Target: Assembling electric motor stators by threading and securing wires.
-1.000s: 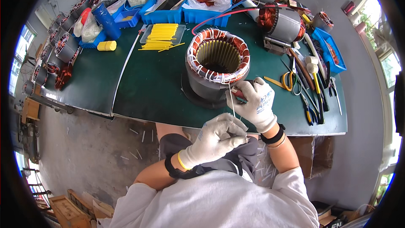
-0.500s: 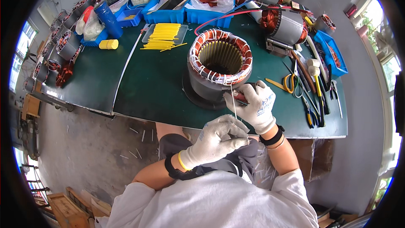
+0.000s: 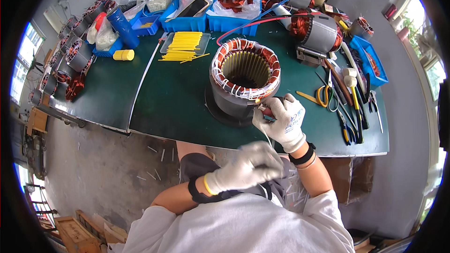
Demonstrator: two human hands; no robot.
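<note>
A grey motor stator (image 3: 227, 97) stands upright on a dark round base on the green table in front of me. White cord binds its ring of copper windings (image 3: 220, 75), and yellow strips line the bore. At the stator's near right side, my right hand (image 3: 282, 119), in a white glove, closes around a tool with a reddish-brown handle (image 3: 267, 111); its tip is hard to make out. A white cord (image 3: 266, 133) hangs from there toward my left hand (image 3: 251, 166), also gloved. That hand is over my lap, its fingers smeared by motion, so its hold on the cord is unclear.
Scissors (image 3: 323, 94), pliers (image 3: 346, 131) and a white-headed mallet (image 3: 350, 79) lie at the right. Yellow strips (image 3: 185, 44) lie on a clear tray. Blue bins (image 3: 187, 21) line the back. Another stator (image 3: 318, 33) lies sideways at back right; several more line the left.
My left hand has moved slightly right and down, and is now blurred. The right hand stays beside the stator with the tool, turned slightly; the cord between the hands has shifted.
</note>
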